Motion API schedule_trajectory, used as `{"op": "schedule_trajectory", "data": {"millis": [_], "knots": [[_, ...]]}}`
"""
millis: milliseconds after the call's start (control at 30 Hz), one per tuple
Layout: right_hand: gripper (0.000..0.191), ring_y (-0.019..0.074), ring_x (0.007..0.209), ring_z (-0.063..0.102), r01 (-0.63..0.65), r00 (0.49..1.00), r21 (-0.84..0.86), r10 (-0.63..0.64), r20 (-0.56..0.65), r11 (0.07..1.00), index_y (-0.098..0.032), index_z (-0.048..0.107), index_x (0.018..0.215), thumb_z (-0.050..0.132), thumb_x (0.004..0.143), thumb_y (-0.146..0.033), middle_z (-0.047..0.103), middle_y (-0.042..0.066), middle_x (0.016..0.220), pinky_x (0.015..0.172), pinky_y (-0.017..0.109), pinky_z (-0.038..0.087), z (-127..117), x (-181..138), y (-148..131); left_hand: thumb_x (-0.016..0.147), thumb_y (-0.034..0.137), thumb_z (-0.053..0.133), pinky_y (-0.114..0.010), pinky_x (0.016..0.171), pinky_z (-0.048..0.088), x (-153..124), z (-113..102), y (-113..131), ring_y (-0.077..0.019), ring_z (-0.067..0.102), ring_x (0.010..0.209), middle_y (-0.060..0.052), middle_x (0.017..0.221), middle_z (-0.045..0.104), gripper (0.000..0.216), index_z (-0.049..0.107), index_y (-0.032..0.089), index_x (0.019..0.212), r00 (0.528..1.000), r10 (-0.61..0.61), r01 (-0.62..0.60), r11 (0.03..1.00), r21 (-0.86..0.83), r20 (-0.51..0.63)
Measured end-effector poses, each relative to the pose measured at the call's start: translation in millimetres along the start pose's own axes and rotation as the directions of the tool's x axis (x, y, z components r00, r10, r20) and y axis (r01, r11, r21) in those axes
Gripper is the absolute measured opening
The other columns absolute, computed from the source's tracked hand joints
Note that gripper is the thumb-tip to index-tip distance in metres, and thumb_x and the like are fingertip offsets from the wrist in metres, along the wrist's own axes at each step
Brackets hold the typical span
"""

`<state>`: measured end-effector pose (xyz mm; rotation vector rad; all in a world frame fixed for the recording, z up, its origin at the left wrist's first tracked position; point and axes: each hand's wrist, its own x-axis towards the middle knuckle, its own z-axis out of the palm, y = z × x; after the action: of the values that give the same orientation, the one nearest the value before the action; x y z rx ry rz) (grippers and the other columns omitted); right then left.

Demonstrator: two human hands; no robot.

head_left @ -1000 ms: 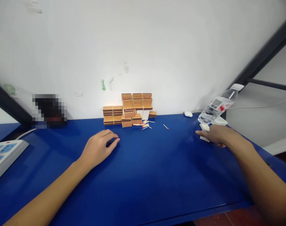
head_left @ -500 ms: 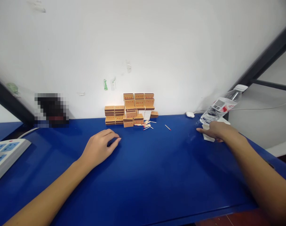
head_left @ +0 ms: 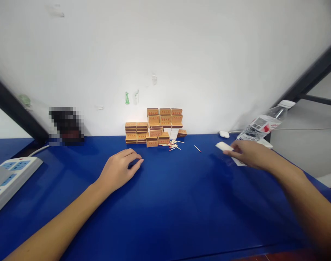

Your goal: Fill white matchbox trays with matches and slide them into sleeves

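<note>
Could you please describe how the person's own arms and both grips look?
The left grip and right grip are bare human hands, with no gloves, rings or markings showing. The left arm and right arm are uncovered as far as the picture reaches: no sleeves, watches, bracelets or cables show on them.

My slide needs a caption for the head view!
Right hand holding a white piece; left hand resting near stacked matchboxes.
</note>
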<state>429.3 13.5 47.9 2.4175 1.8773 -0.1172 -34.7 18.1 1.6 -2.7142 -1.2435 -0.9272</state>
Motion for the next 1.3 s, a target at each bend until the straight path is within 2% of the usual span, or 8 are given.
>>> {"op": "schedule_trajectory", "data": {"millis": [133,267,433,567,733,833,1100,1300], "knots": [[0.029,0.0266,0.095,0.067,0.590,0.808,0.141,-0.580,-0.108,0.795,-0.021,0.067,0.112,0.060,0.100,-0.047,0.069,0.010,0.108,0.083,0.036,0.048,-7,-32,-71,0.103,0.037,0.060,-0.036,0.080,0.058,0,1,3,-0.0205,0.070,0.090,-0.005,0.102,0.075,0.023,0.073,0.020,0.109,0.999,0.035,-0.035,0.999,-0.027,0.008],[0.023,0.0261,0.098,0.068,0.784,0.621,0.059,-0.777,-0.107,0.618,-0.020,0.066,0.119,0.065,0.100,-0.035,0.067,0.010,0.116,0.080,0.035,0.051,0,-55,-150,0.093,0.052,0.072,-0.044,0.091,0.059,0,-3,14,-0.0250,0.068,0.101,-0.009,0.112,0.073,0.046,0.068,0.020,0.126,0.997,0.058,-0.053,0.993,-0.101,0.049],[0.028,0.0267,0.101,0.069,0.840,0.541,0.006,-0.836,-0.098,0.543,-0.019,0.066,0.120,0.074,0.095,-0.029,0.067,0.012,0.119,0.082,0.036,0.053,3,-66,-189,0.085,0.057,0.079,-0.048,0.093,0.058,0,-2,22,-0.0284,0.066,0.107,-0.011,0.120,0.071,0.057,0.067,0.021,0.128,0.985,0.076,-0.051,0.986,-0.156,0.156],[0.037,0.0252,0.105,0.068,0.822,0.569,0.182,-0.793,-0.217,0.540,-0.023,0.064,0.128,0.073,0.096,-0.040,0.069,0.009,0.123,0.087,0.036,0.053,-6,-36,-155,0.091,0.044,0.076,-0.045,0.090,0.057,-2,3,21,-0.0259,0.065,0.102,-0.009,0.111,0.071,0.031,0.072,0.021,0.112,0.984,0.077,-0.047,0.982,-0.182,0.159],[0.039,0.0285,0.092,0.069,0.455,0.858,0.130,-0.395,-0.327,0.881,-0.018,0.069,0.117,0.072,0.091,-0.048,0.075,0.014,0.108,0.078,0.038,0.050,-9,34,-74,0.090,0.036,0.076,-0.045,0.090,0.056,-2,3,20,-0.0250,0.064,0.101,-0.007,0.109,0.072,0.025,0.071,0.021,0.110,0.985,0.050,-0.013,0.976,-0.219,0.165],[0.032,0.0274,0.087,0.069,0.295,0.939,0.090,-0.271,-0.211,0.951,-0.018,0.071,0.100,0.070,0.091,-0.049,0.077,0.013,0.103,0.073,0.036,0.048,0,60,-46,0.090,0.033,0.075,-0.045,0.090,0.056,-1,-1,19,-0.0247,0.064,0.101,-0.006,0.108,0.072,0.023,0.072,0.023,0.110,0.987,0.042,-0.003,0.971,-0.237,0.157],[0.032,0.0244,0.077,0.067,0.414,0.888,-0.017,-0.408,-0.211,0.910,-0.022,0.072,0.080,0.063,0.093,-0.050,0.076,0.009,0.083,0.067,0.035,0.043,20,61,-67,0.091,0.033,0.073,-0.042,0.088,0.058,-2,0,22,-0.0232,0.066,0.101,-0.004,0.107,0.073,0.019,0.071,0.025,0.108,0.990,0.005,0.032,0.964,-0.262,0.139],[0.036,0.0227,0.066,0.064,0.385,0.921,0.092,-0.376,-0.097,0.919,-0.024,0.062,0.061,0.061,0.094,-0.039,0.072,0.007,0.068,0.063,0.035,0.043,30,57,-84,0.092,0.032,0.074,-0.041,0.088,0.058,-4,5,28,-0.0237,0.066,0.102,-0.005,0.108,0.074,0.021,0.070,0.025,0.110,0.995,0.026,0.001,0.960,-0.278,0.093]]}}
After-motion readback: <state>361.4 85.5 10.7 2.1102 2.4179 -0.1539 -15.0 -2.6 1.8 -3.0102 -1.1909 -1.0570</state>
